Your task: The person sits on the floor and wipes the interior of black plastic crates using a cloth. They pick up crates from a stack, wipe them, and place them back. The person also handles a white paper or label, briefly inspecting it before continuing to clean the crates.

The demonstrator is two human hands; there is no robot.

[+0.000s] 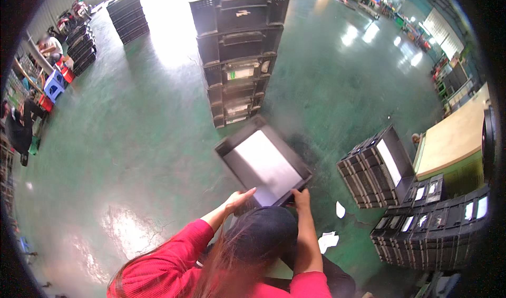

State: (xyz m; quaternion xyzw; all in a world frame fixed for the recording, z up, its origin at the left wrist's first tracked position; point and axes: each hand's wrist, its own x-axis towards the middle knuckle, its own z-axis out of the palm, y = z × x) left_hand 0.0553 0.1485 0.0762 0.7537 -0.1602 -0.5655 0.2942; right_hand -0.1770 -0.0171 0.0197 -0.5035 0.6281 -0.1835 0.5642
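A black plastic crate [285, 147] is tilted in front of my knees, its open side facing me. A white sheet or lining [263, 163] covers the crate's bottom. My left hand [240, 199] grips its near left edge, thumb on the rim. At the near right corner, my right hand [301, 198] is closed on the rim. Some of the fingers of both hands are hidden by the crate. Just beyond it stands a tall stack of black crates [240, 45].
More black crates [369, 171] stand at right, beside a row of crates [427, 232]. White paper scraps [328, 241] lie on the green floor [132, 155]. Further crate stacks [128, 18], a blue stool [54, 85] and two people are at far left.
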